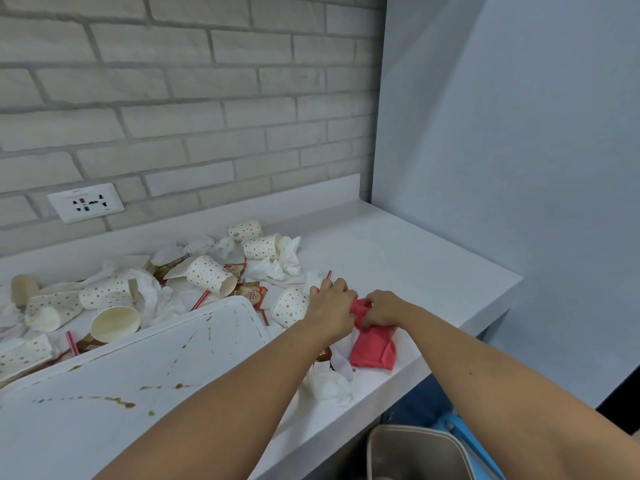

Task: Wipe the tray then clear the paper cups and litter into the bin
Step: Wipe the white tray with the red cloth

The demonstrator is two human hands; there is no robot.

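Bright, even indoor light, soft faint shadows under the forearms on the counter (398, 244), no glare, slight overall softness, wide-angle bending of brick lines at edges.

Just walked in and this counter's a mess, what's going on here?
A person stands at the counter, left grip and right grip both holding a red cloth beside the tray. The tray carries brown spills, so wiping looks not yet done. Spotted paper cups, crumpled tissues and sachets lie scattered behind it. The bin sits below the counter's edge.
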